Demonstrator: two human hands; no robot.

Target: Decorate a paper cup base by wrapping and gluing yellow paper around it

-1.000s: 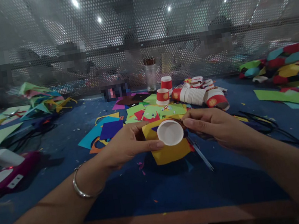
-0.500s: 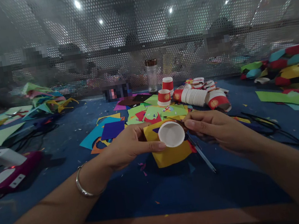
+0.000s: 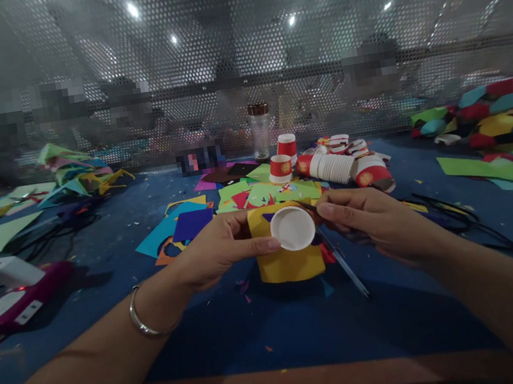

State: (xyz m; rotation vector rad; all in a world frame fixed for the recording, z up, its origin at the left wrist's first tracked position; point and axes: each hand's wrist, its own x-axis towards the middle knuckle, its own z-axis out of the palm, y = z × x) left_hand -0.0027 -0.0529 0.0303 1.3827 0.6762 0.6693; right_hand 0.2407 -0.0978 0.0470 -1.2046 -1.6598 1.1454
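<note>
My left hand (image 3: 226, 243) is closed on a white-lined paper cup (image 3: 293, 229), thumb on its rim, and on the yellow paper (image 3: 291, 265) behind it. The cup's open mouth faces me. Beside the cup's upper right edge, my right hand (image 3: 362, 217) pinches a thin dark stick-like tool (image 3: 306, 205), whose tip reaches behind the rim; its exact kind is not clear. Below my right fingers, a clear-barrelled pen (image 3: 348, 268) lies on the blue table (image 3: 268, 326). Part of the yellow paper is hidden by the cup.
Green paper sheets (image 3: 261, 173) and a dark blue sheet (image 3: 192, 225) lie ahead. Red-and-white cups (image 3: 281, 168) stand near a stack of cups (image 3: 333, 165) and a glass bottle (image 3: 261, 133). A magenta power strip (image 3: 30, 299) is at left, black cables (image 3: 459, 212) at right.
The yellow paper has turned slightly, its lower edge now more level. The cup has shifted a little left. Both hands keep their holds, almost in place.
</note>
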